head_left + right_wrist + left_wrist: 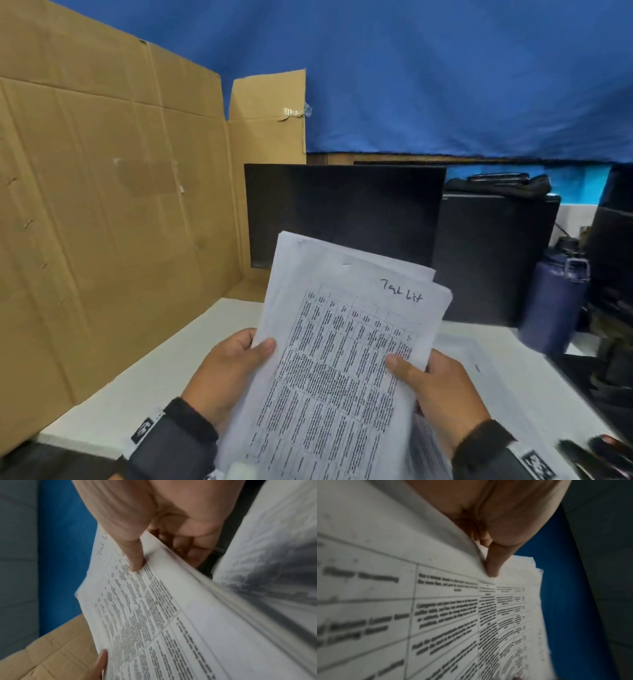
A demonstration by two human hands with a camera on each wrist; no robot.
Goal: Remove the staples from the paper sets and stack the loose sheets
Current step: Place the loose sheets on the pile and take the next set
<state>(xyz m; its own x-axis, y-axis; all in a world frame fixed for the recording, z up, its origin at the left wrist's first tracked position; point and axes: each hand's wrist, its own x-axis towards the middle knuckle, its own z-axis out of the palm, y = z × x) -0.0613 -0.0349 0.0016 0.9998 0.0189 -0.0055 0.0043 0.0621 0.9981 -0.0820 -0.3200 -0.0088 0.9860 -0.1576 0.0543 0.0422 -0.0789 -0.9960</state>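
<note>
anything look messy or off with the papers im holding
Yes: the paper stack is not squared up. Its top corners fan out in steps, one sheet jutting up-left. The left hand and right hand grip its side edges.

Illumination is even and diffuse with no glare; the blue backdrop [445,68] reads saturated, and the printed sheets [335,359] appear slightly blue-grey in the head view, where straight edges of the cardboard panel [102,188] bow toward the frame border. In the left wrist view, text nearest the lens is strongly blurred and sharpens only beyond the thumb [493,566]. In the right wrist view, the sheet edges to the right of the right hand [145,520] are smeared, and the underside of the palm is shaded.
</note>
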